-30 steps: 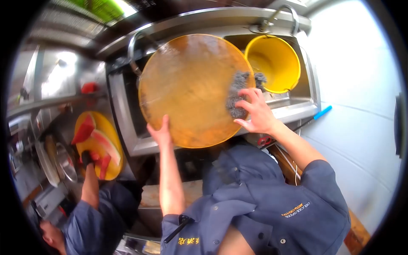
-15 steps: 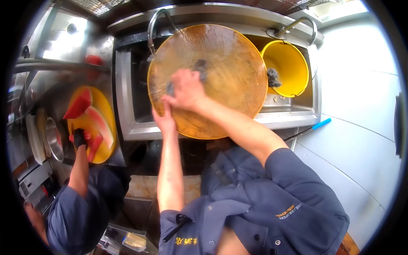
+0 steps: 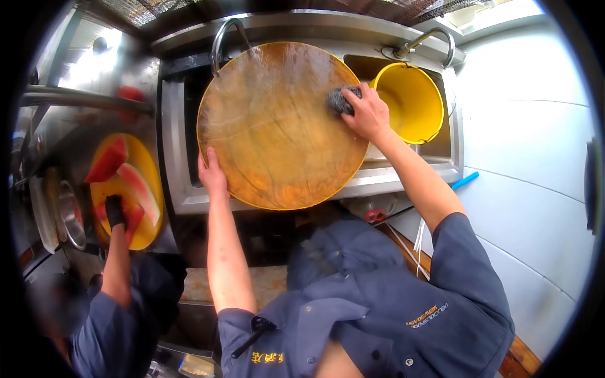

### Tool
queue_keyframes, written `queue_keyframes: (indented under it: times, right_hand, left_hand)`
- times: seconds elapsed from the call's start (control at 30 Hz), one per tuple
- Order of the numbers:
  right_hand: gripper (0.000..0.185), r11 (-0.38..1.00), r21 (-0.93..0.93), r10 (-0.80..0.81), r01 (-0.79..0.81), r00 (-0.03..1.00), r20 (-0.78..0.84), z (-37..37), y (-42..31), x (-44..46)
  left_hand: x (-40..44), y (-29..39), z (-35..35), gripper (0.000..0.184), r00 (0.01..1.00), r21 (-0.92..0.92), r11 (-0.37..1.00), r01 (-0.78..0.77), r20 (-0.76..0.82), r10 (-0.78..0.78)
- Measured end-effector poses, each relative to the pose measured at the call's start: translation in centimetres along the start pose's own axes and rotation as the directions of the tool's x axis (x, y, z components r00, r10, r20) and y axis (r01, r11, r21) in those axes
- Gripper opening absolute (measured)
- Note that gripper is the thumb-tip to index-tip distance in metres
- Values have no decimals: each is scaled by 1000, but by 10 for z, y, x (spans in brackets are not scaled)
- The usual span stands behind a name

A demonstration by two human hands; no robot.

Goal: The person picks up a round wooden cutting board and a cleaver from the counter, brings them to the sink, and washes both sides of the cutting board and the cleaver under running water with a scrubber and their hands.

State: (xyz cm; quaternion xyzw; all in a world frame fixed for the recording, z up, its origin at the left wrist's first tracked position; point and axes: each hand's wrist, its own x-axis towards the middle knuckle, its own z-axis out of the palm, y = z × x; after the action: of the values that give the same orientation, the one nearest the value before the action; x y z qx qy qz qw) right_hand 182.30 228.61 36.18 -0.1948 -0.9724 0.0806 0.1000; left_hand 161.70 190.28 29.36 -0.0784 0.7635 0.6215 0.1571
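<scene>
A large round chopping board (image 3: 271, 138), yellow-rimmed with a wet, brown-stained face, lies across the sink. My left hand (image 3: 214, 175) grips its lower-left edge, thumb on the face and other fingers partly hidden. Near the board's right edge, my right hand (image 3: 368, 113) is closed around a dark grey steel-wool scourer (image 3: 344, 100), which is against the board's surface. Just right of that hand stands a yellow bucket (image 3: 413, 104) in the sink, its inside visible.
Metal taps (image 3: 217, 47) curve over the sink rim (image 3: 183, 151). At left, a co-worker's black-gloved hand (image 3: 115, 211) is over watermelon pieces (image 3: 140, 189) on a yellow oval board (image 3: 151, 230). A blue handle (image 3: 465, 181) lies by the white tiled wall (image 3: 523, 145).
My right hand has swept from the board's left side to its right edge. My left hand has shifted slightly up the rim. The grey tuft by the bucket is no longer visible there.
</scene>
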Motion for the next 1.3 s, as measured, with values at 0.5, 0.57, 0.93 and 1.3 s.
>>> queue_keyframes:
  times: [0.5,0.57,0.93,1.3]
  right_hand:
    - [58,908,398,86,-128,989,122,-25,-119,-32]
    - [62,933,324,97,-154,978,183,-27,-96,-39]
    - [59,883,465,125,-72,989,-84,13,-45,-30]
    - [62,873,477,-89,102,995,-50,8,-10,-1]
  left_hand:
    - [34,5,-17,52,976,58,980,189,98,-194]
    - [22,5,-12,52,985,15,990,142,93,-143]
    - [-15,20,10,73,993,-135,984,113,56,-106]
    - [97,89,25,60,816,59,949,311,494,-299]
